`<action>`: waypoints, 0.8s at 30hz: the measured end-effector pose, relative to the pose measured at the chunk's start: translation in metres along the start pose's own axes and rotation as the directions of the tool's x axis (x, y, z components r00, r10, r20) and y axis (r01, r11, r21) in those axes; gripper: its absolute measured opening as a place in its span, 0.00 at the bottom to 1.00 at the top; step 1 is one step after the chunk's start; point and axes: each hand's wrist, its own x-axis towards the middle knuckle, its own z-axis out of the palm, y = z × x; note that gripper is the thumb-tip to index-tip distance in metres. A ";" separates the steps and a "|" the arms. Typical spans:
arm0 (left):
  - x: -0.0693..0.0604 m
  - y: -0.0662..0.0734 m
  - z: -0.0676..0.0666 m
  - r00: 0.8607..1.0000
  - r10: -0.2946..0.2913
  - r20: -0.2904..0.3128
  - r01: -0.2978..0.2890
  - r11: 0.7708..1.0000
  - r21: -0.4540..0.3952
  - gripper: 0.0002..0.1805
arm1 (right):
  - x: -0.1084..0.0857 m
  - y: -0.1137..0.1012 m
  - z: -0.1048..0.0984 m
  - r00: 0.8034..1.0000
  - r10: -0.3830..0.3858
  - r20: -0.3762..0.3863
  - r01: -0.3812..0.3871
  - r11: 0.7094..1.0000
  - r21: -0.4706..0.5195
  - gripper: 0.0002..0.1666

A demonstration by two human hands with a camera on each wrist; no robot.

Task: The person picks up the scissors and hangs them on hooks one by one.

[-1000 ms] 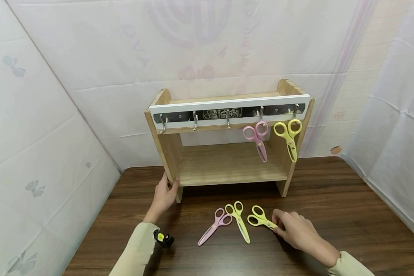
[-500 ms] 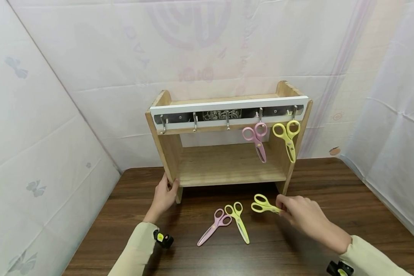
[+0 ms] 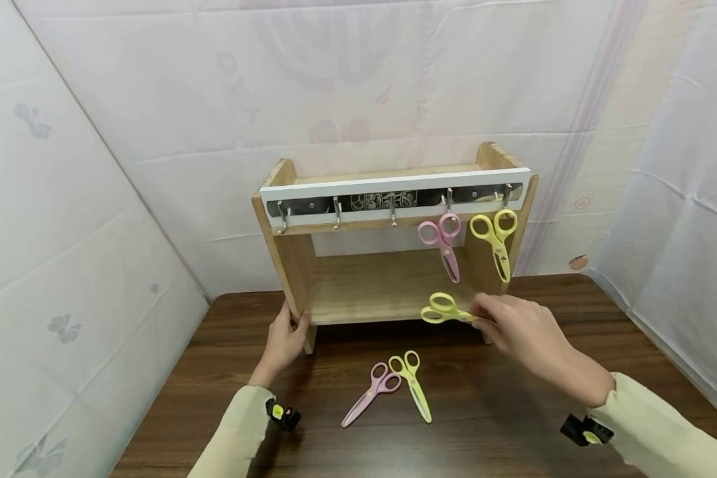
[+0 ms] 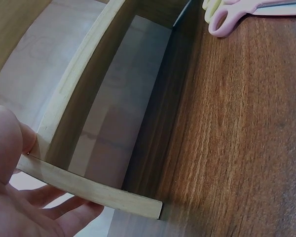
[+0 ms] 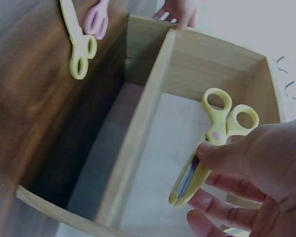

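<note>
My right hand (image 3: 522, 332) pinches a pair of yellow scissors (image 3: 443, 309) by the blades, lifted off the table in front of the wooden shelf (image 3: 388, 285). In the right wrist view the thumb lies on the blade of these scissors (image 5: 218, 118), handle loops pointing away. My left hand (image 3: 283, 342) grips the shelf's left side panel near its bottom; in the left wrist view the thumb is inside the panel (image 4: 89, 190) and the fingers outside. On the table lie pink scissors (image 3: 372, 394) and another yellow pair (image 3: 413, 386), their handles close together.
A white rail with several metal hooks (image 3: 337, 212) runs across the shelf front. Pink scissors (image 3: 444, 247) and yellow scissors (image 3: 497, 243) hang from its two right hooks. The dark wooden table (image 3: 466, 438) is bordered by pale cloth walls (image 3: 173, 99).
The right hand has lifted the yellow scissors from the table and raised them toward the shelf's lower board. The left hand keeps its grip on the side panel.
</note>
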 end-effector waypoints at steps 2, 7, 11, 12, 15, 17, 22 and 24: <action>-0.001 -0.001 0.000 1.000 -0.001 0.002 0.001 1.000 0.000 0.28 | 0.006 -0.001 -0.003 0.999 -0.020 -0.033 0.020 1.000 0.003 0.18; -0.001 0.000 0.000 1.000 0.000 0.001 0.000 1.000 -0.003 0.27 | 0.023 -0.005 -0.009 0.995 -0.045 -0.084 0.047 0.999 0.022 0.16; -0.001 0.000 0.000 1.000 0.003 -0.003 -0.003 1.000 -0.005 0.27 | 0.036 -0.009 -0.012 0.993 -0.039 -0.112 0.046 0.997 0.057 0.15; -0.001 0.000 0.000 1.000 0.003 -0.004 -0.003 1.000 -0.006 0.27 | 0.038 -0.010 -0.013 0.992 -0.039 -0.123 0.048 0.996 0.068 0.14; 0.000 0.000 0.000 1.000 0.004 -0.006 -0.004 1.000 -0.007 0.26 | 0.047 -0.013 -0.012 0.986 -0.048 -0.158 0.067 0.991 0.114 0.14; 0.000 0.000 0.000 1.000 0.005 -0.008 -0.005 1.000 -0.007 0.26 | 0.053 -0.015 -0.011 0.982 -0.056 -0.180 0.083 0.986 0.145 0.14; 0.001 0.000 0.000 1.000 0.005 -0.006 -0.005 1.000 -0.010 0.27 | 0.066 -0.020 -0.007 0.975 -0.053 -0.216 0.106 0.965 0.240 0.12; 0.001 0.000 0.000 1.000 0.004 -0.007 -0.004 1.000 -0.011 0.26 | 0.071 -0.023 -0.006 0.973 -0.036 -0.228 0.102 0.953 0.284 0.12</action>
